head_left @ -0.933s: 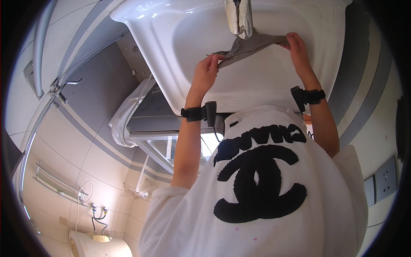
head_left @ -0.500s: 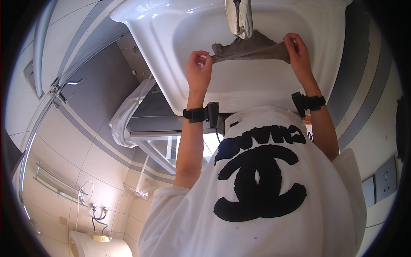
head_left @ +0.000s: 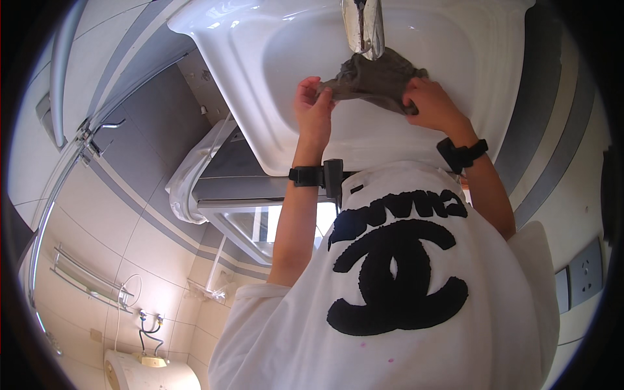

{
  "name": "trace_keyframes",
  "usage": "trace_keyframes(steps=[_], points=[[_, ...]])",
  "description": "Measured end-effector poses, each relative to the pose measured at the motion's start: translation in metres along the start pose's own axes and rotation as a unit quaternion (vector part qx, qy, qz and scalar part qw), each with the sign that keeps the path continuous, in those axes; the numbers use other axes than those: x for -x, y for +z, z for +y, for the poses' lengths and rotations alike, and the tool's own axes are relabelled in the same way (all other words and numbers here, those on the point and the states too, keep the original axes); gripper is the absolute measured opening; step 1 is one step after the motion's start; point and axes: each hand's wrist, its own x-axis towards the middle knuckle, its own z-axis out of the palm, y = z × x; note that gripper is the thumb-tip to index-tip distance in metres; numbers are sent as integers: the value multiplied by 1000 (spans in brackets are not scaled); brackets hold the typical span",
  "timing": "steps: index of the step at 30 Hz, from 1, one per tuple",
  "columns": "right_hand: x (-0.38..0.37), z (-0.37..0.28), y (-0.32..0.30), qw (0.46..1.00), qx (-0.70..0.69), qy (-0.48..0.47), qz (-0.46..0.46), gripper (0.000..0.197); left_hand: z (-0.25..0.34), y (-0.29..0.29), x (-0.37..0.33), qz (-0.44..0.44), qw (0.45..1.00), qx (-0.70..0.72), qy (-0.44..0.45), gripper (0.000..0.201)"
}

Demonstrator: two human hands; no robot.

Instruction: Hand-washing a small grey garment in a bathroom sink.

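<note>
A grey-brown cloth [head_left: 372, 79] hangs bunched between my hands over the white washbasin [head_left: 286, 146], just below the metal tap [head_left: 364, 29]. My left hand [head_left: 314, 107] pinches the cloth's left end between thumb and fingers. At the other end, my right hand [head_left: 432, 103] is closed on the cloth's right edge, its fingers curled inward and partly hidden. The cloth's far part lies close under the tap's spout. Whether water is running, I cannot make out. Each of my wrists wears a black strap with a small black box.
Left of the basin stands a grey and white appliance [head_left: 234, 185] with a pale plastic cover. A curved chrome rail [head_left: 49, 201] runs along the left wall. A socket plate [head_left: 587, 276] is on the right wall, and a white cylindrical tank [head_left: 153, 374] shows at lower left.
My hands have come closer together, the right one moving left and turning inward. The cloth, stretched wide before, now is bunched and slack between them.
</note>
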Motion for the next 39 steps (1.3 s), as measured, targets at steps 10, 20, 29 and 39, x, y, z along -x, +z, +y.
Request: trace_keyframes(steps=[10, 20, 29, 39], points=[[-81, -34, 35, 890, -396, 213, 71, 44, -8, 12, 8, -138, 990, -5, -40, 27], [-22, 7, -29, 877, -447, 176, 3, 21, 34, -7, 13, 27, 914, -379, 143, 18], [34, 24, -69, 905, -352, 197, 136, 24, 47, -3, 14, 201, 838, -414, 293, 11], [50, 47, -55, 584, -747, 78, 309, 15, 57, -29, 6, 263, 892, -218, 296, 11]])
